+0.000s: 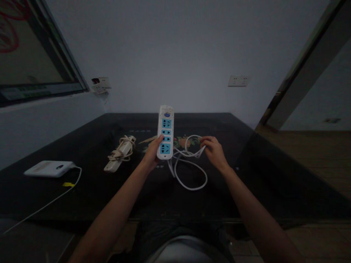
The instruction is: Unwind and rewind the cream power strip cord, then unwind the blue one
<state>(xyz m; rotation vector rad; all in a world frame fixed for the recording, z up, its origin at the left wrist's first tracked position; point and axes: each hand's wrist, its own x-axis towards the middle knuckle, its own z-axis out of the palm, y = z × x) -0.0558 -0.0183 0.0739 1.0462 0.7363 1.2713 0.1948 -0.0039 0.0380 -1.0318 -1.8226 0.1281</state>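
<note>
A white power strip (pixel 166 141) with blue socket faces and a dark blue switch is held upright above the table, its sockets turned toward me. My left hand (pixel 151 153) grips it around its left edge, thumb on the front. Its white cord (pixel 193 189) hangs in loose loops to the right of the strip. My right hand (pixel 214 149) pinches part of that cord between thumb and fingers. The plug end of the cord cannot be made out.
A second power strip (pixel 120 153), wrapped in its own cord, lies left on the black table (pixel 153 197). Farther left is a white box-shaped device (pixel 49 169) with a cable and a yellow tag (pixel 68 184). Wall sockets (pixel 238 80) are on the back wall.
</note>
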